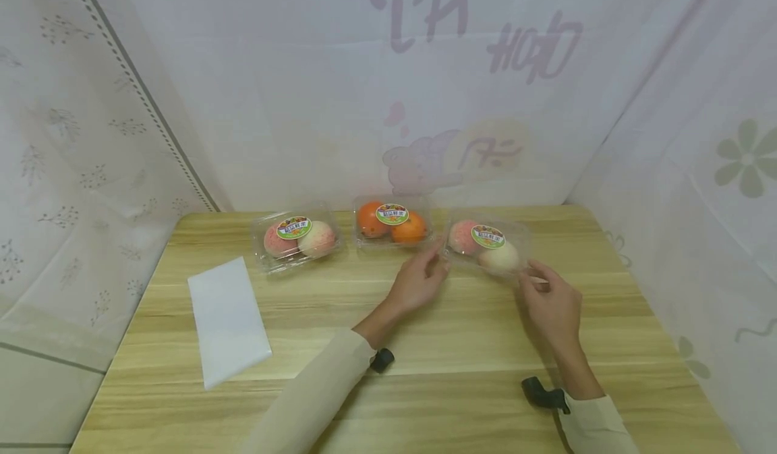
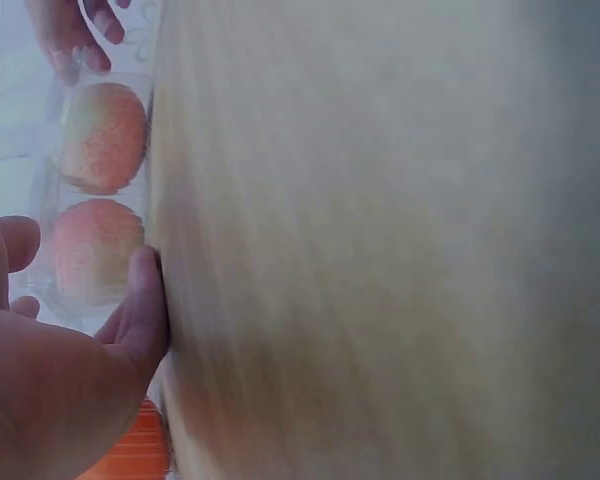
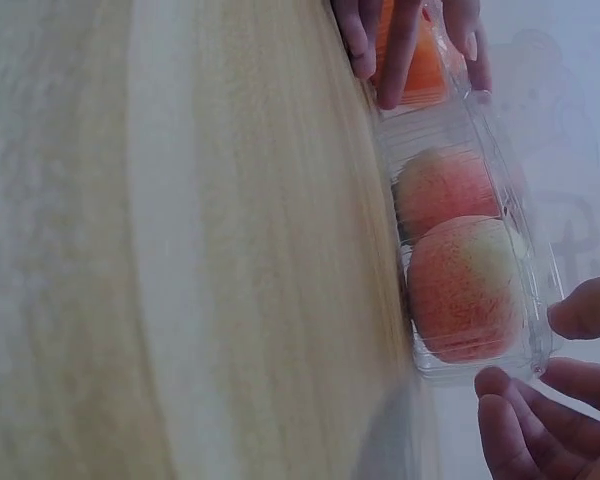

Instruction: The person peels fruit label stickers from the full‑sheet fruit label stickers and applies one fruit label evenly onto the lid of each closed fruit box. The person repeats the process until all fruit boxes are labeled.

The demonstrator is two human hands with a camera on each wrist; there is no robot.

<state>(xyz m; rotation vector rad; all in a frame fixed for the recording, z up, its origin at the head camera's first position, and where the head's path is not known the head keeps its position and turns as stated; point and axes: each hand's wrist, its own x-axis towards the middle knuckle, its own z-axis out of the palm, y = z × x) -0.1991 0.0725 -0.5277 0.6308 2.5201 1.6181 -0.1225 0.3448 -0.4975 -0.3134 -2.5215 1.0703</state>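
At the right of the row, a clear plastic fruit box (image 1: 488, 243) holds two pink-and-cream peaches (image 3: 467, 290) under a round label. My right hand (image 1: 552, 305) pinches its near right corner, with thumb and fingertips on either side of the rim in the right wrist view. My left hand (image 1: 419, 280) is at the opposite end, its fingers loosely extended and the thumb (image 2: 145, 290) alongside the box's end. Just left of this hand is a second clear box with two orange fruits (image 1: 391, 222).
Farther left stands another clear box of peaches (image 1: 297, 238), with a similar label. A white rectangular sheet (image 1: 229, 322) lies on the left of the wood-grain table (image 1: 449, 400). Printed curtains (image 1: 291, 90) hang behind the table and along both sides.
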